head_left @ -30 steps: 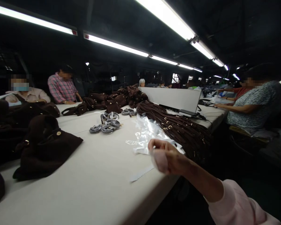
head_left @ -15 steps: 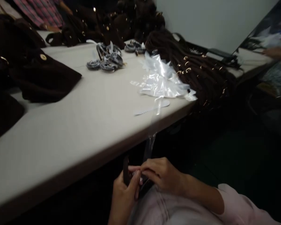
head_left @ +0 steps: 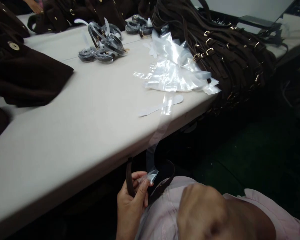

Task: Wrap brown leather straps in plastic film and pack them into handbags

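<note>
Below the table edge, my left hand (head_left: pixel 132 203) grips a dark brown strap (head_left: pixel 150 186) that loops in my lap, and pinches the end of a long clear plastic sleeve (head_left: pixel 160 130). The sleeve runs up onto the white table (head_left: pixel 72 113). My right hand (head_left: pixel 202 210) is close to the camera and blurred, over my pink-clad lap, to the right of the strap; its fingers look curled and I see nothing in it.
A pile of clear plastic sleeves (head_left: pixel 175 70) lies near the table's edge, with a white paper strip (head_left: pixel 160 105) in front. Many brown straps with gold buckles (head_left: pixel 222 50) are heaped at right. Wrapped coiled straps (head_left: pixel 102 43) and dark brown bags (head_left: pixel 22 73) lie at left.
The view has dropped from the room to my lap. My right hand has let go of the strap and moved right and closer to the camera. The left hand still holds the strap.
</note>
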The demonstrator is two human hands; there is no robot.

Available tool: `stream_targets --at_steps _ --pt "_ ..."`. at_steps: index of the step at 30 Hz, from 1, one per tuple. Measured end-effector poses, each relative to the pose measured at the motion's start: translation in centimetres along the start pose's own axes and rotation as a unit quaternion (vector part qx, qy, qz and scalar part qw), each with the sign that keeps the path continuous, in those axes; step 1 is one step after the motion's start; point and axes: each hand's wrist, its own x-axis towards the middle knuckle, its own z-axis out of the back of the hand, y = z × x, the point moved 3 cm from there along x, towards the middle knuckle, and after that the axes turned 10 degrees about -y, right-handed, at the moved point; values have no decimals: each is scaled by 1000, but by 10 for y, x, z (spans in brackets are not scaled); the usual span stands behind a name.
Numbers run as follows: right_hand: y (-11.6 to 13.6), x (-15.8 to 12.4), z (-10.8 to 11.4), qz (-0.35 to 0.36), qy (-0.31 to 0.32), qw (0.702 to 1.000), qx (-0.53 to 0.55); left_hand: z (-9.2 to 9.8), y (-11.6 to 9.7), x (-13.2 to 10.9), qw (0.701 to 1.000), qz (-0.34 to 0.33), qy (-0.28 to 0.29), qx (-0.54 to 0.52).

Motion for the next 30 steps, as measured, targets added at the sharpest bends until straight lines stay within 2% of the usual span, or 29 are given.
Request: stream_targets --at_steps 2,4,6,8,9,11,14,16,18,22,26,28,30 --pt "-28 13 14 -56 -98 993 31 1 0 -1 999 -30 -8 25" --pt "-62 18 28 -138 -218 964 71 3 1 -2 998 -51 -7 41" --pt "-90 19 31 -201 -232 941 140 3 3 -3 998 -53 6 42" --pt "-104 19 25 -230 -191 925 234 2 4 -4 998 -44 24 41" --pt "-106 20 21 -231 -180 917 269 2 4 -4 998 -40 32 47" --pt "-105 23 18 -213 -205 914 279 1 3 -3 996 -40 48 67" --pt "-96 32 25 -157 -270 937 159 1 1 0 992 -39 89 83" --pt "-90 36 33 -108 -284 950 69 0 1 3 988 -28 128 81" --pt "-86 39 38 -67 -284 956 23 0 1 7 985 -32 145 90" --pt "-84 42 37 -60 -283 956 47 -5 1 15 984 -50 115 124" --pt "-84 49 30 -78 -296 946 105 -16 2 18 986 -14 119 113" --pt "-85 52 29 -83 -310 940 119 -19 2 19 992 10 91 86" --pt "-87 52 30 -91 -310 939 116 -18 2 20 998 23 37 50"
